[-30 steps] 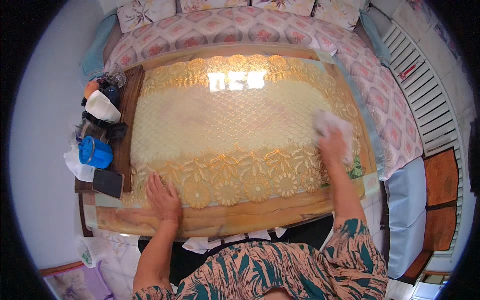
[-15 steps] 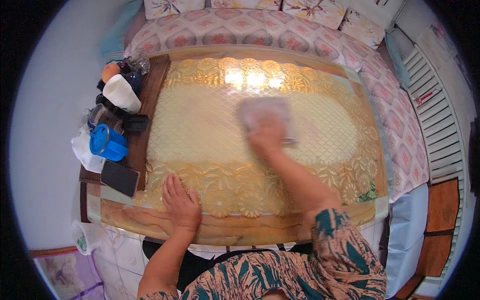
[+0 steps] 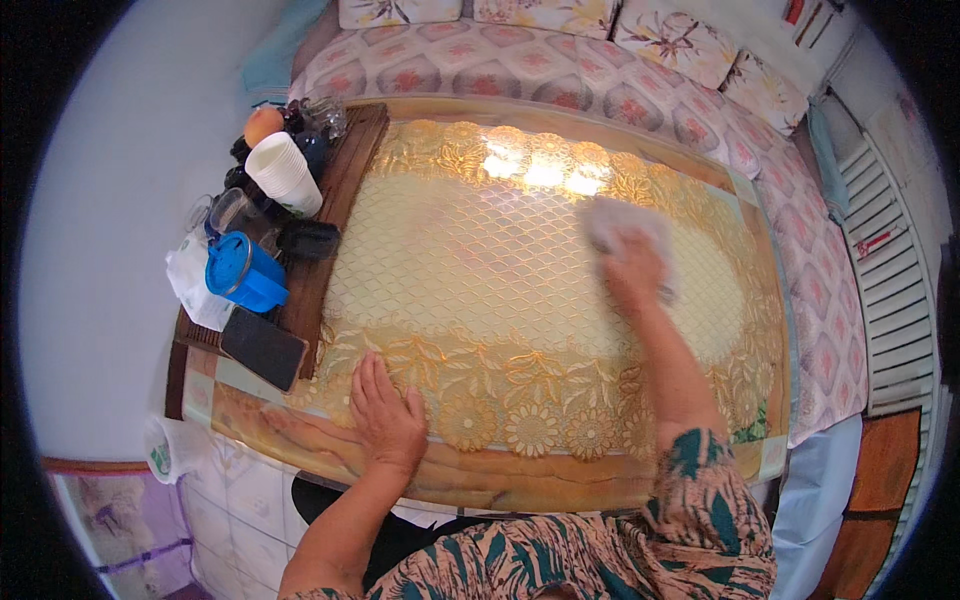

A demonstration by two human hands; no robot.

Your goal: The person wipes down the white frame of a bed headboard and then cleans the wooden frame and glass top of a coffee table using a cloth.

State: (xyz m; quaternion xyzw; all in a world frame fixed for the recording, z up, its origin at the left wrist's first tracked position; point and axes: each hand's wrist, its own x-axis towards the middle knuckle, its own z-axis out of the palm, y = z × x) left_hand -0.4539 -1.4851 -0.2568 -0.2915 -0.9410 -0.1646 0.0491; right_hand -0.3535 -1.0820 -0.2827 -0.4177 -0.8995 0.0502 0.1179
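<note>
A folded pale grey-pink cloth (image 3: 622, 218) lies under my right hand (image 3: 636, 270), whose fingers press it against the table. Both are a little smeared by motion, on the right half of the lattice-patterned tablecloth (image 3: 480, 260) with its gold flower border. My left hand (image 3: 388, 420) rests flat near the front edge of the table (image 3: 300, 440), fingers stretched out, holding nothing. Just left of it, a dark smartphone (image 3: 264, 347) lies on the end of a brown slatted wooden tray (image 3: 345, 190).
On the tray stand a blue lidded cup (image 3: 248, 272), a stack of white cups (image 3: 284, 174), a peach-coloured fruit (image 3: 263, 124), glassware and a white plastic bag (image 3: 195, 285). A patterned sofa (image 3: 480, 65) runs behind and along the right side. A radiator (image 3: 890, 290) is at far right.
My right hand has slid the cloth to the right across the tablecloth. My left hand stays flat by the front edge. The whole view has shifted slightly.
</note>
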